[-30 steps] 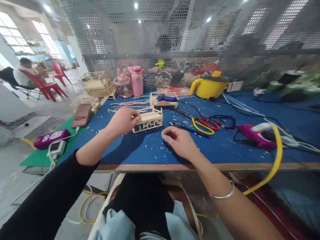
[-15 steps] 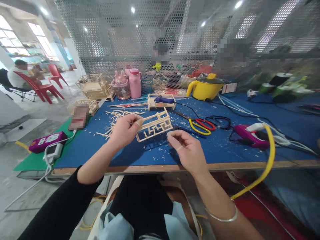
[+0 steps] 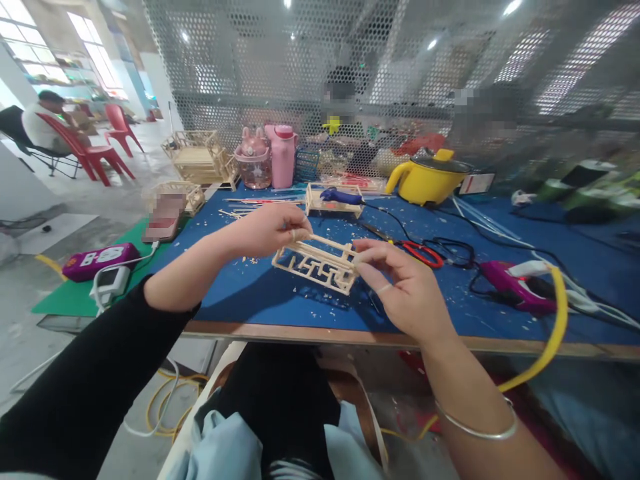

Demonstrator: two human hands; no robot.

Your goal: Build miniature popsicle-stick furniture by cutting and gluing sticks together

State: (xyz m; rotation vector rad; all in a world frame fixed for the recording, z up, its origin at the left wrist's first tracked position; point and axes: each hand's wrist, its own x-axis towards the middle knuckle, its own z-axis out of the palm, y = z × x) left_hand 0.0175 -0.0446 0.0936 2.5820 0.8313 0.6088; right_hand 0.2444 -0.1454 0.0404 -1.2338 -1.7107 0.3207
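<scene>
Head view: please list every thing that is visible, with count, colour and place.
frame: 1, pale wood, held above the table between both hands
table: 1, blue top, in front of the person
scissors: 1, red handles, right of the frame
glue gun: 1, purple, right side of the table
pot: 1, yellow, far side of the table
bottle: 1, pink, far side, left of the pot
power strip: 1, purple, on the green mat at left
left hand: 1, grip on the frame's left end
right hand: 1, grip on the frame's right end
</scene>
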